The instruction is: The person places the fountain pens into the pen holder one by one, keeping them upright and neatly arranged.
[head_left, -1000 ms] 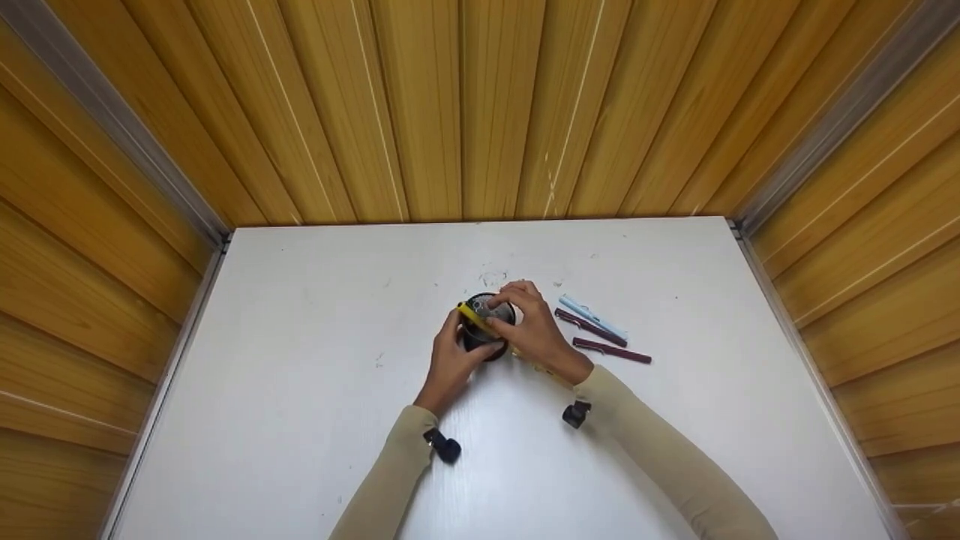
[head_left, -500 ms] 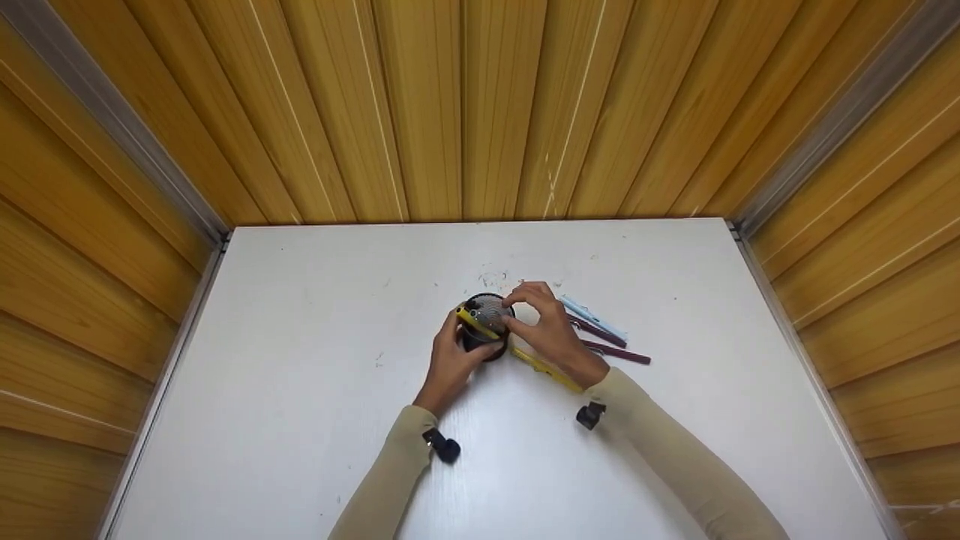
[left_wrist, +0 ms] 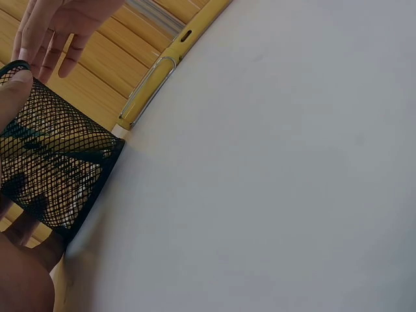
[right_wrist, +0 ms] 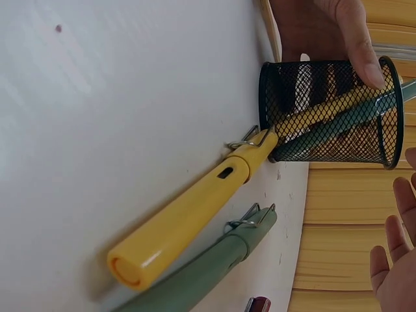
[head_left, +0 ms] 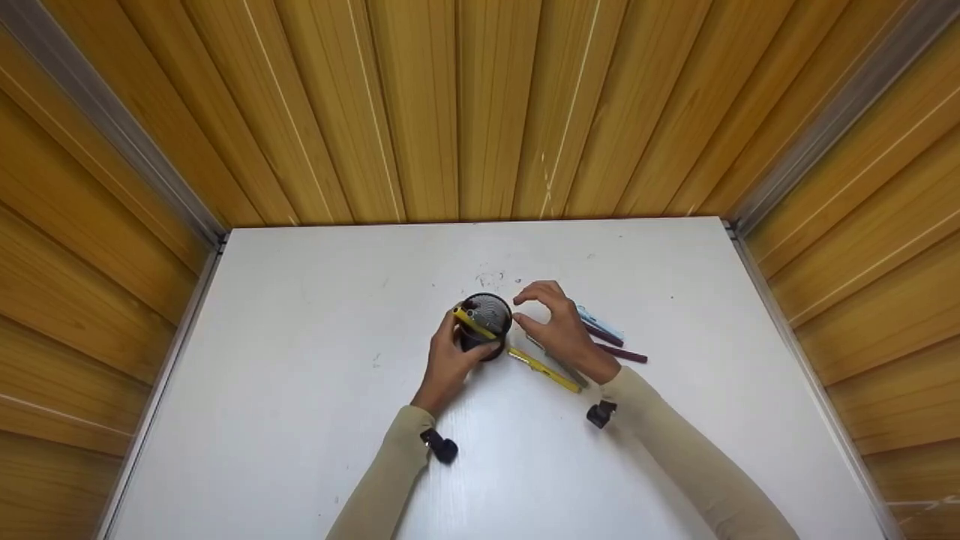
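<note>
My left hand (head_left: 446, 367) grips a black mesh pen cup (right_wrist: 325, 104), its thumb lying against the near side. Inside the cup lean a yellow pen (head_left: 474, 322) and a dark green pen (right_wrist: 409, 90), the green one seen best in the right wrist view. Just right of the cup's rim is my right hand (head_left: 559, 326), thumb and index finger apart with nothing between them. Below that hand, a yellow pen (right_wrist: 195, 208) with a wire clip lies on the table beside a grey-green pen (right_wrist: 201, 273).
Partly behind the right hand lie two maroon pens (head_left: 628, 355) and a light blue pen (head_left: 601, 322). The white table (head_left: 315, 375) is bounded by wood-patterned panels (head_left: 480, 112) at the back and sides.
My right hand has drawn back rightward from the cup's mouth, its fingers spreading apart. The pens on the table beneath it have come into view. The left hand still holds the cup.
</note>
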`<action>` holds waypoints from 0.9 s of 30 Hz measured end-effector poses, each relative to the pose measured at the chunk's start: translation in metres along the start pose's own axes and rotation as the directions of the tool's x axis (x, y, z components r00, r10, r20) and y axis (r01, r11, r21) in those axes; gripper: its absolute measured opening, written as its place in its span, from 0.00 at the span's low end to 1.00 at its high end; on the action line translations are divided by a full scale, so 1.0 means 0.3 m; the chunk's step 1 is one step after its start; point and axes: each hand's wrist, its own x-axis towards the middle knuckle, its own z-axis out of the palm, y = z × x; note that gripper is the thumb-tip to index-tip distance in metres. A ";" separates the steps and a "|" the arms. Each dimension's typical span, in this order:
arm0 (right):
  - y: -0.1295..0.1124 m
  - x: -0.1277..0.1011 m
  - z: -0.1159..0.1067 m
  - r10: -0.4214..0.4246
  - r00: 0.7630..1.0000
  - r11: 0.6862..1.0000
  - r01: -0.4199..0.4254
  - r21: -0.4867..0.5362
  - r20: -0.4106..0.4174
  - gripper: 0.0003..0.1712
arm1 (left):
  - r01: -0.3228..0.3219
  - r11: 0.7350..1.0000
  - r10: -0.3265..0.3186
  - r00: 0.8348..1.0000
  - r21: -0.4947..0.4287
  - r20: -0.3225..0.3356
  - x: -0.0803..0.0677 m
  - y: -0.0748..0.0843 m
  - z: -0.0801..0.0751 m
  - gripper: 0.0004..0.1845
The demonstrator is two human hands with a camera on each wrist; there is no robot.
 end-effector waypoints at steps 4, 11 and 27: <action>0.009 -0.015 -0.021 0.042 0.999 0.999 -0.041 -0.029 0.015 0.11 | -0.002 1.000 0.002 1.000 0.000 0.001 0.000 0.001 -0.001 0.47; 0.046 -0.047 -0.060 0.122 0.992 0.992 -0.121 -0.038 0.017 0.12 | 0.002 1.000 -0.002 1.000 -0.008 -0.003 0.002 0.004 0.000 0.47; 0.136 -0.103 -0.160 0.217 0.976 0.972 -0.215 -0.097 0.015 0.12 | -0.018 1.000 0.018 1.000 -0.015 -0.007 0.002 0.000 -0.003 0.47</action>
